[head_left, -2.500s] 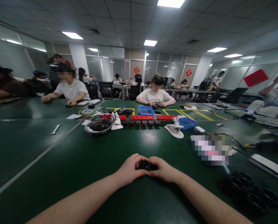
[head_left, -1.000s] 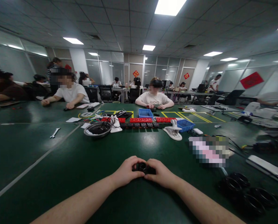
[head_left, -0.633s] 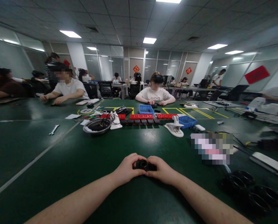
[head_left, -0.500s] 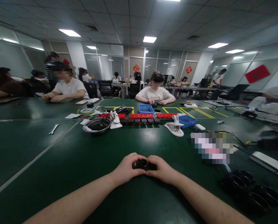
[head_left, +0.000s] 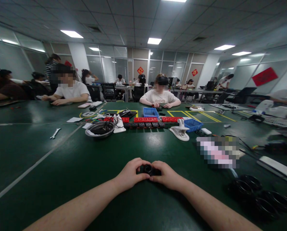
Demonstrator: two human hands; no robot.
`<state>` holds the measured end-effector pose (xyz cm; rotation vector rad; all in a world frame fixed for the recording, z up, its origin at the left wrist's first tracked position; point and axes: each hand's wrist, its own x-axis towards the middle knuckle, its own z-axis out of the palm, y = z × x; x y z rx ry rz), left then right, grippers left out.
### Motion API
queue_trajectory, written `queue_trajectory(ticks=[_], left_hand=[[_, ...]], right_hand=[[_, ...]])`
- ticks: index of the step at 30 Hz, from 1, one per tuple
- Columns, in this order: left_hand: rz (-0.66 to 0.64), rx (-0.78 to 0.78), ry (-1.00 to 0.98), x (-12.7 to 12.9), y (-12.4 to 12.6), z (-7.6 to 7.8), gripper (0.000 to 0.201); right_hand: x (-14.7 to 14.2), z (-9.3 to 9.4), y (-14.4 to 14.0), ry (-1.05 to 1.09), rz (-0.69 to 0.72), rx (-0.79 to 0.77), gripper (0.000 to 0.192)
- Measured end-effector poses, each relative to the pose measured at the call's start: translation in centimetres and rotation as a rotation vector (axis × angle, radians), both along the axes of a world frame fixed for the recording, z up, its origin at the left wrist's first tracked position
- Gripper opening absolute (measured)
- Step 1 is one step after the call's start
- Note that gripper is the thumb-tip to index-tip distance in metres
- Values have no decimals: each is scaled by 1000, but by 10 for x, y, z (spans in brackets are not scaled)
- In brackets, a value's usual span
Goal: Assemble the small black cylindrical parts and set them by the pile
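I see a wide green table filling most of the view, with a pale line running across its left part. People sit along its far edge; one in a white shirt faces me straight across, another in white sits further left.

At mid-table a metal bowl holds dark parts, and just beside it to the right runs a row of red strips with black blocks in front. Two blue trays flank a white clamp. A wrench lies alone, well to the left. Black rings are heaped near the right edge.

Close to me, both forearms rest on the table and meet at the centre. My left hand and right hand are drawn together, fingers curled, each gripping one side of a small black part. The part sits between the two sets of fingertips, low over the table, its round opening turned up toward me. My thumbs press in from the near side. I cannot tell whether the part touches the table.
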<state>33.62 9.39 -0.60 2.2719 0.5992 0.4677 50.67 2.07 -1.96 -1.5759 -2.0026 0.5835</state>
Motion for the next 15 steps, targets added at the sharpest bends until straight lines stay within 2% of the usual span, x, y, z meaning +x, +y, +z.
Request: queue_trajectory(ticks=[5, 8, 12, 15], left_hand=[[25, 18, 9, 2, 0, 1, 32], [87, 31, 3, 5, -3, -2, 34], [260, 77, -21, 10, -9, -10, 33], [312, 97, -44, 12, -11, -12, 32]], right_hand=[[1, 2, 1, 59, -84, -93, 19], [0, 0, 3, 47, -136, -119, 23], [-12, -4, 5, -161, -271, -39, 28], [-24, -4, 5, -361, -366, 31, 28]])
